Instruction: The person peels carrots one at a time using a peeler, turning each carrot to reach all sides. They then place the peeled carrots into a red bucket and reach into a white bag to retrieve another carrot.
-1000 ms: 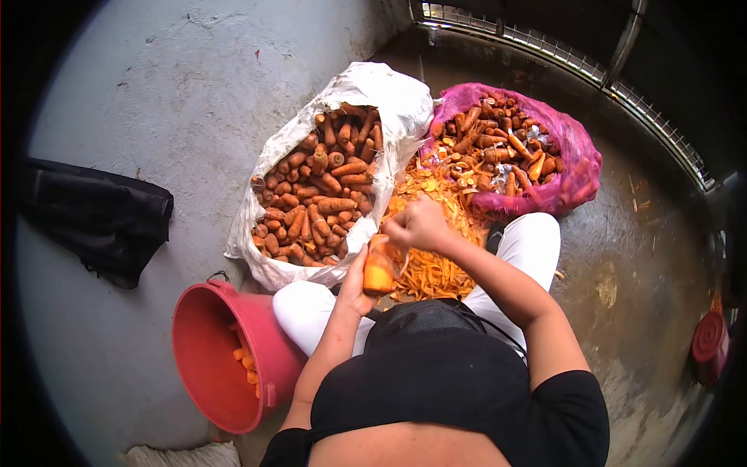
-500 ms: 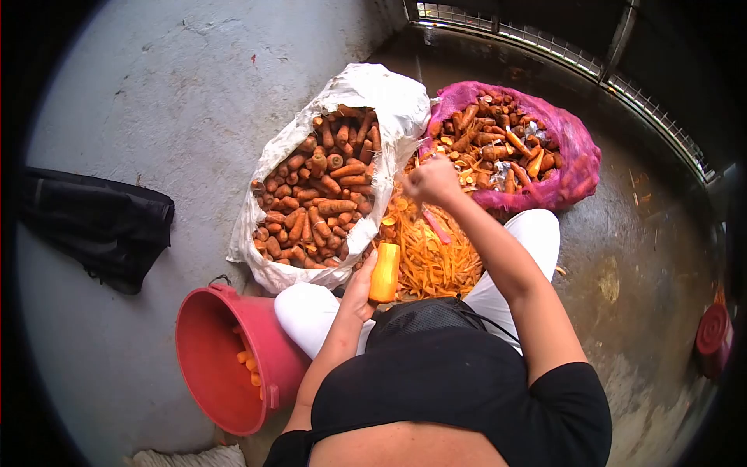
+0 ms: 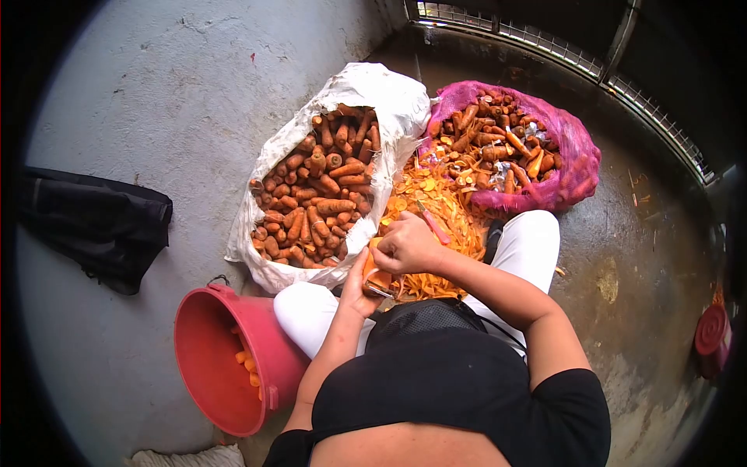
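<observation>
My left hand is wrapped round a thick, partly peeled carrot held above my lap. My right hand is closed in a fist right over the carrot's far end. A peeler shows its metal blade across the carrot's near end; its handle is mostly hidden by my right hand. Beneath and beyond both hands spreads a heap of orange peelings. On that heap lies a knife with a pink handle, just past my right hand.
A white sack full of unpeeled carrots stands ahead on the left. Right of it is a pink mesh sack with more carrots and scraps. A red bucket at my left holds several peeled pieces. Black cloth lies far left.
My right hand has come back towards me from near the pink sack, down onto the carrot. The peeler's blade now shows at the carrot's near end. My left hand has kept its grip.
</observation>
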{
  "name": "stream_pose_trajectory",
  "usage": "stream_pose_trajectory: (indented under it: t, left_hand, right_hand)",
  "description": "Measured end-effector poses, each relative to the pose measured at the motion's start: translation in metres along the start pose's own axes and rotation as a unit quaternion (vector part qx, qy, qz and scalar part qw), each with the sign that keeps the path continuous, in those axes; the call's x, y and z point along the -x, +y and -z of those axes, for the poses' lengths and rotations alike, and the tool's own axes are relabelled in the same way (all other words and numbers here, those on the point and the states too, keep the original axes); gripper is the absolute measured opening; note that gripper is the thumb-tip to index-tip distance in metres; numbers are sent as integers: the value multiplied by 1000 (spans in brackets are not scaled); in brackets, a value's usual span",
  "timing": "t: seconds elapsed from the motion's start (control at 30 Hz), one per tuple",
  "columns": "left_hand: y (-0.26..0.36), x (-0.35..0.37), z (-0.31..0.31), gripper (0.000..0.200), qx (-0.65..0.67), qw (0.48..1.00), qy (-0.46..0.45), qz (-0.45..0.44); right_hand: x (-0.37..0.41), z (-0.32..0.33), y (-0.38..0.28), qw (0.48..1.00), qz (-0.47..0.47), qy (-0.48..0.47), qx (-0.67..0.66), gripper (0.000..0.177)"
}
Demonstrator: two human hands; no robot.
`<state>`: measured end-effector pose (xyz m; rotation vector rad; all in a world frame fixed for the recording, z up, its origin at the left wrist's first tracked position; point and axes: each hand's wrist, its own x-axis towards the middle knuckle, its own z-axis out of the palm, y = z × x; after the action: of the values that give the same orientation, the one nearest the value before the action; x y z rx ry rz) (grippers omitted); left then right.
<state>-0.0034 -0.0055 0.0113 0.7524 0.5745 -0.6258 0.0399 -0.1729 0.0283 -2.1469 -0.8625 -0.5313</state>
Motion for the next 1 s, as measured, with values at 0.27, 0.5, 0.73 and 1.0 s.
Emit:
stream_pose_trajectory:
  t: [0.27,0.5,0.73,1.0]
  left_hand:
    - [2,0,5,43,-48,997,-52,-5]
    - [4,10,2,50,-46,996,-77,25]
    - [2,1,5,47,-2,1000,-22,12]
    - [1,-2,-1,39,-10,1000,-16,2]
  right_hand:
    - [-15,0,46,999,-39,15,25,35]
    - [-12,16,128,937,-246,-60,241,43]
    - [-7,11,27,993,-118,-17,23,32]
    - [-6,1,9,1000,-12,-1,11,32]
